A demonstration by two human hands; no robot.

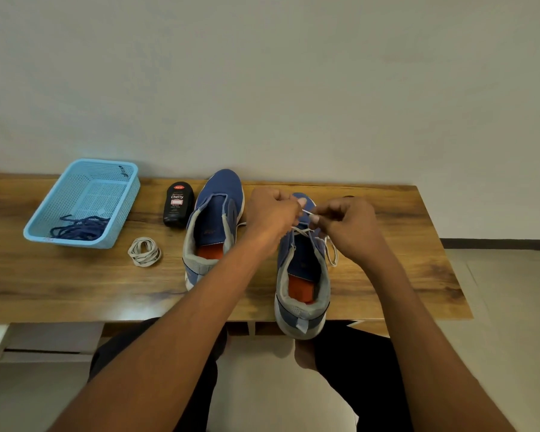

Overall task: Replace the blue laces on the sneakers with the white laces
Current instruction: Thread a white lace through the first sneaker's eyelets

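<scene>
Both hands, left hand (272, 210) and right hand (346, 226), pinch the white lace (306, 212) over the right sneaker (303, 275); next: thread the following eyelet.

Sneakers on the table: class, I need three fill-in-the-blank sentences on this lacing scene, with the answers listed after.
1. The blue laces lie in the light blue ____.
2. Both hands work a white lace on the ____ sneaker.
3. The spare white lace lies coiled on the ____.
Missing words: basket; right; table
</scene>
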